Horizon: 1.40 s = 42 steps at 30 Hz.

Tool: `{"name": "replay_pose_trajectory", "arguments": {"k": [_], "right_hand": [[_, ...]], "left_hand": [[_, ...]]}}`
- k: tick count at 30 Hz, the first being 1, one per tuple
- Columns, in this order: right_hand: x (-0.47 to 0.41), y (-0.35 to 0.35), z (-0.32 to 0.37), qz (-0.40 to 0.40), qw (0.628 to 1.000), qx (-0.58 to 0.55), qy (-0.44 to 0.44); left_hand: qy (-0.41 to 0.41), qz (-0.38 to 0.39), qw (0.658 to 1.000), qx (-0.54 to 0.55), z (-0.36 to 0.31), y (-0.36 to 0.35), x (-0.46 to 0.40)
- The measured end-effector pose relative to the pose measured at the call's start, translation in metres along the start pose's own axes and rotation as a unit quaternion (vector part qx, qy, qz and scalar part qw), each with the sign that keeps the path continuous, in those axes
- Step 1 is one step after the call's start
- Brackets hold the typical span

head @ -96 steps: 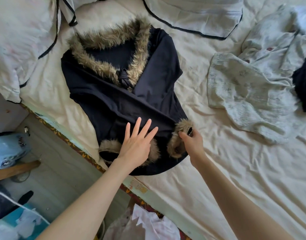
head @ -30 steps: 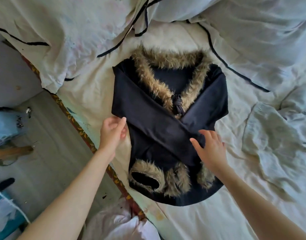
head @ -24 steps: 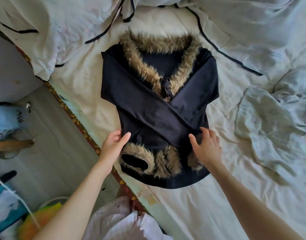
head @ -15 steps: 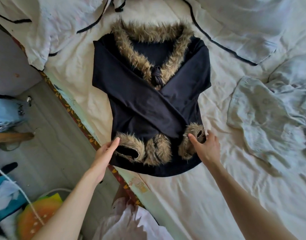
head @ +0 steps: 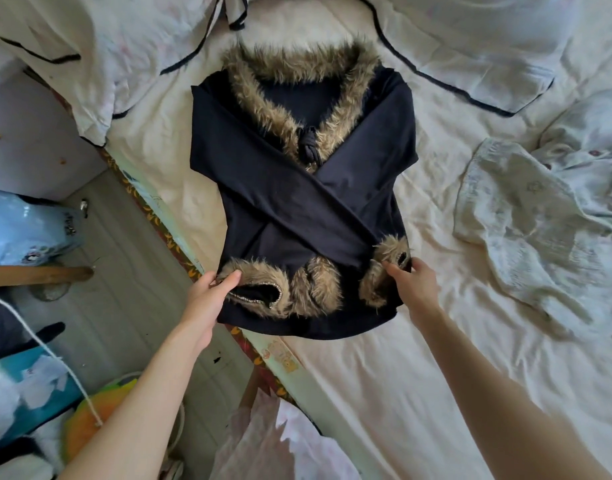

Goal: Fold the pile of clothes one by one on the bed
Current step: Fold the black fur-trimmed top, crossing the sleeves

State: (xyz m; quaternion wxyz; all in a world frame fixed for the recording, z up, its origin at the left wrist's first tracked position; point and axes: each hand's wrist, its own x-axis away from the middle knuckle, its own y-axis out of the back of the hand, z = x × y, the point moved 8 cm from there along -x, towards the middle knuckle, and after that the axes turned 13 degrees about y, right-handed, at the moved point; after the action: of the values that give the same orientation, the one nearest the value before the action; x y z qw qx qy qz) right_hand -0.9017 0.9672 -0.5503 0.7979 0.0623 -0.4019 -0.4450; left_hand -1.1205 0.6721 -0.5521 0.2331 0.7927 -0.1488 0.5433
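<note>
A dark navy top [head: 297, 202] with a brown fur collar and fur cuffs lies flat on the cream bed sheet [head: 384, 375], its sleeves crossed over the front. My left hand [head: 207, 299] pinches the lower left corner beside one fur cuff. My right hand [head: 413, 289] grips the lower right edge at the other fur cuff. Both hands sit at the hem nearest me.
A pale patterned garment [head: 540, 230] lies crumpled on the bed to the right. White bedding with black piping [head: 470, 53] is bunched at the far side. The bed edge [head: 179, 244] runs diagonally at left, with floor clutter and a white bag [head: 280, 445] below.
Both hands slid down the garment's sides from the crossed sleeves to the hem corners and took hold there. The view shifted, and the garment stayed in place.
</note>
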Motion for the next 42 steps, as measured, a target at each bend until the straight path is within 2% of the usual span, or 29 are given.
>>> {"name": "replay_pose_trajectory", "arguments": {"k": [5, 8, 12, 18, 21, 24, 28, 30, 32, 35, 38, 42], "right_hand": [[0.023, 0.016, 0.008, -0.008, 0.997, 0.042, 0.066], [0.039, 0.024, 0.011, -0.002, 0.993, 0.079, 0.087], [0.069, 0.035, -0.006, 0.032, 0.989, 0.130, 0.063], [0.121, 0.056, -0.060, 0.070, 0.988, 0.128, -0.050], [0.124, 0.059, -0.057, 0.049, 0.987, 0.143, -0.047], [0.114, 0.062, -0.027, 0.000, 0.989, 0.146, 0.003], [0.096, 0.053, 0.017, 0.047, 0.987, 0.117, 0.101], [0.088, 0.048, 0.028, 0.082, 0.985, 0.099, 0.116], [0.083, 0.044, 0.034, 0.113, 0.985, 0.056, 0.117], [0.076, 0.043, 0.035, 0.159, 0.984, 0.007, 0.081], [0.071, 0.039, 0.032, 0.212, 0.972, -0.095, -0.015], [0.056, 0.034, 0.060, 0.276, 0.940, -0.190, -0.064]], "left_hand": [[-0.027, -0.014, 1.000, -0.008, 0.002, 0.006, 0.024], [-0.004, -0.001, 1.000, 0.000, 0.012, 0.011, 0.039], [0.066, 0.024, 0.997, -0.016, 0.045, 0.022, 0.055], [0.155, 0.019, 0.987, -0.036, 0.099, 0.041, 0.076], [0.149, 0.005, 0.988, -0.037, 0.090, 0.044, 0.078], [0.115, -0.013, 0.993, -0.011, 0.061, 0.040, 0.079], [0.017, -0.022, 1.000, -0.013, 0.012, 0.031, 0.086], [-0.026, 0.003, 0.998, -0.062, -0.007, 0.022, 0.091], [-0.036, 0.031, 0.995, -0.088, -0.015, 0.016, 0.094], [-0.022, 0.079, 0.990, -0.114, -0.022, 0.014, 0.095], [0.014, 0.140, 0.987, -0.084, -0.032, 0.013, 0.093], [0.099, 0.098, 0.989, 0.051, -0.049, 0.027, 0.072]]}}
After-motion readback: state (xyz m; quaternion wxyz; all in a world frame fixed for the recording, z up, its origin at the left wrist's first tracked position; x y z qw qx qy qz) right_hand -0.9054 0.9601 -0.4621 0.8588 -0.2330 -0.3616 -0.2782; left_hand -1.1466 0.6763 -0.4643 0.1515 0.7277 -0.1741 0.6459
